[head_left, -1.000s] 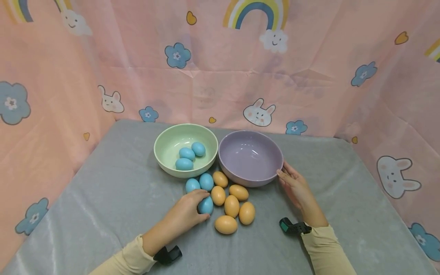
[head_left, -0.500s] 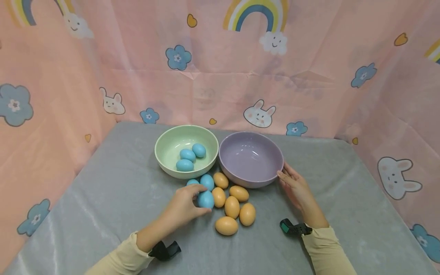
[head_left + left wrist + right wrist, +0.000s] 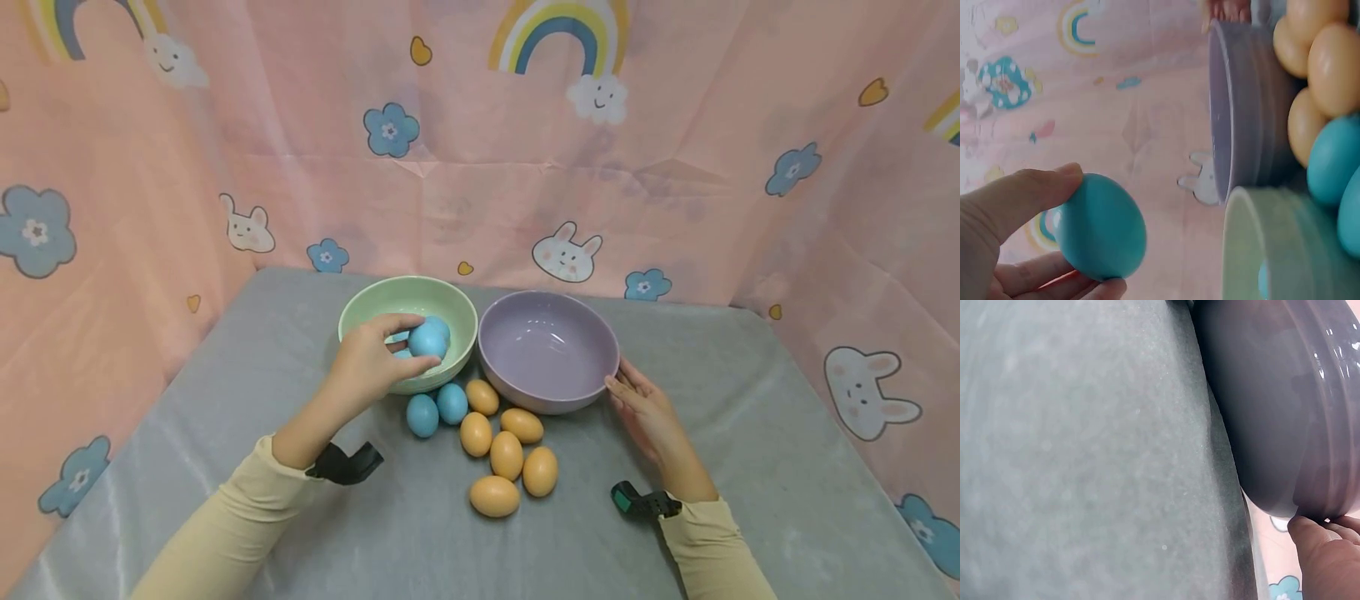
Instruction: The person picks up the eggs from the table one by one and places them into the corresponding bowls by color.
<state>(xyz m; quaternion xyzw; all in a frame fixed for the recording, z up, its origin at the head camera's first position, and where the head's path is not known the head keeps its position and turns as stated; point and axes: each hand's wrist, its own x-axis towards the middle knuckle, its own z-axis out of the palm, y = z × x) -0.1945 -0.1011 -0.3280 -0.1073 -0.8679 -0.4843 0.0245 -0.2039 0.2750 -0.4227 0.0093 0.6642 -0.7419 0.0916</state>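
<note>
My left hand point(image 3: 367, 354) pinches a blue egg point(image 3: 427, 341) between thumb and fingers, over the green bowl point(image 3: 360, 303). The left wrist view shows that egg point(image 3: 1102, 228) held above the bowl's rim. Other blue eggs lie inside the green bowl, partly covered by the hand and the held egg. My right hand point(image 3: 648, 417) rests its fairly straight fingers against the right side of the purple bowl point(image 3: 547, 346). In the right wrist view the fingertips point(image 3: 1304, 526) touch that bowl's outer wall.
Two blue eggs point(image 3: 422, 415) lie on the grey cloth point(image 3: 300, 533) in front of the green bowl. Several orange eggs point(image 3: 494, 497) are grouped beside them, in front of the purple bowl. The bowls stand side by side. A pink patterned curtain point(image 3: 480, 200) closes off the back and sides.
My left hand has picked up a blue egg from the group on the cloth and carried it up and back over the green bowl. The right hand stays at the purple bowl.
</note>
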